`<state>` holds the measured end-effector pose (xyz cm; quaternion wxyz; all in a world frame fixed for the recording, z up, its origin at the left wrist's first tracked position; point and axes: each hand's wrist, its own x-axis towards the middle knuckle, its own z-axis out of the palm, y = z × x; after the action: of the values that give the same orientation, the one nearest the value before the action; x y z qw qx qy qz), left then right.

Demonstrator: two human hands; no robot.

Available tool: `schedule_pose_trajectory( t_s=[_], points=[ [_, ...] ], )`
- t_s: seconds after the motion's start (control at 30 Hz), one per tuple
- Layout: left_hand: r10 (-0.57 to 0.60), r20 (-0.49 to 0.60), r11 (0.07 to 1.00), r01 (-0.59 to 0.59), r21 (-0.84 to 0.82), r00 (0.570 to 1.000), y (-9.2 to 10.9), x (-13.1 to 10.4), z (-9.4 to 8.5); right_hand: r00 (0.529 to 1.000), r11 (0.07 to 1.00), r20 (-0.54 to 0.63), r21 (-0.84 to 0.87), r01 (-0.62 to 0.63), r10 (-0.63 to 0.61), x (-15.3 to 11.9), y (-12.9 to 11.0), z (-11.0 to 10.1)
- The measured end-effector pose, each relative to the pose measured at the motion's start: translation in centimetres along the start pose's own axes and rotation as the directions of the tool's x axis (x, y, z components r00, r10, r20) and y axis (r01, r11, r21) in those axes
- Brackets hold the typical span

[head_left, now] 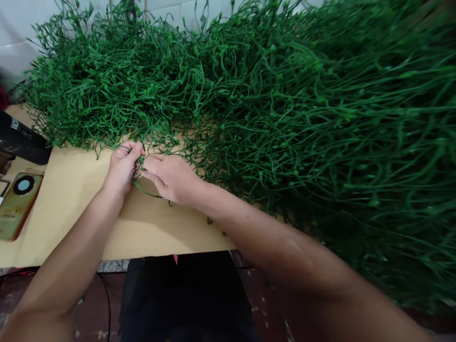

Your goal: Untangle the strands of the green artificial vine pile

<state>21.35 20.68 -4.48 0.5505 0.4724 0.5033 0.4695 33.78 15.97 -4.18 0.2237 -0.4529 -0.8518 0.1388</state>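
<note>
My left hand [124, 164] is closed, thumb against the fingers, on thin green stems. Close to its right, my right hand [174, 176] is also closed in a pinch on the same small bunch. Between the two hands the green stems [139, 165] show in part. One loose stem [147, 193] curves out below them over the board. Just beyond my fingers lies a big heap of green budded stems [128, 90], which look like flowering chives. The exact grip of the fingertips is partly hidden.
A tan board [156, 228] covers the table, its front edge near my lap. The stems spread along the back and pile high on the right [356, 156]. At the left are a black bottle [23, 140] and a phone [19, 206]. Behind stands a tiled wall [164, 14].
</note>
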Motion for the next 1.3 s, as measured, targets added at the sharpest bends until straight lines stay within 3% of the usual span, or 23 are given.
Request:
schedule_pose_trajectory(
  t_s=[0.17,0.4,0.67,0.9,1.1,1.2,1.3],
  points=[
    [-0.025,-0.062,1.000,0.026,0.013,0.998,0.1,0.0,0.3,0.999,0.999,0.027,0.035,0.025,-0.026,-0.1,0.1,-0.2],
    [-0.078,-0.093,0.997,0.075,-0.035,0.993,0.3,0.1,0.4,0.999,0.973,-0.021,0.228,0.035,-0.031,0.0,0.4,0.4],
    [-0.050,-0.094,0.989,0.036,-0.144,0.994,0.3,0.8,-0.8,0.974,0.961,-0.143,0.242,-0.136,0.174,0.0,1.6,0.2],
    [-0.078,-0.133,0.996,0.072,-0.045,0.988,0.2,0.7,-0.1,0.997,0.992,-0.045,0.114,0.060,-0.055,-0.3,0.0,0.1],
    [-0.083,-0.189,0.996,0.075,-0.045,0.978,0.2,0.8,0.0,0.996,0.985,0.006,0.150,0.085,-0.086,-0.6,-0.3,0.1],
    [-0.102,-0.143,0.990,0.087,-0.108,0.984,0.2,1.0,-0.6,0.995,0.969,-0.063,0.229,0.092,-0.080,-0.5,0.5,0.1],
    [-0.112,-0.018,0.972,0.105,-0.211,0.994,0.1,1.0,-1.4,0.971,0.953,-0.239,0.297,0.059,0.015,-0.3,1.7,0.0]
  ],
)
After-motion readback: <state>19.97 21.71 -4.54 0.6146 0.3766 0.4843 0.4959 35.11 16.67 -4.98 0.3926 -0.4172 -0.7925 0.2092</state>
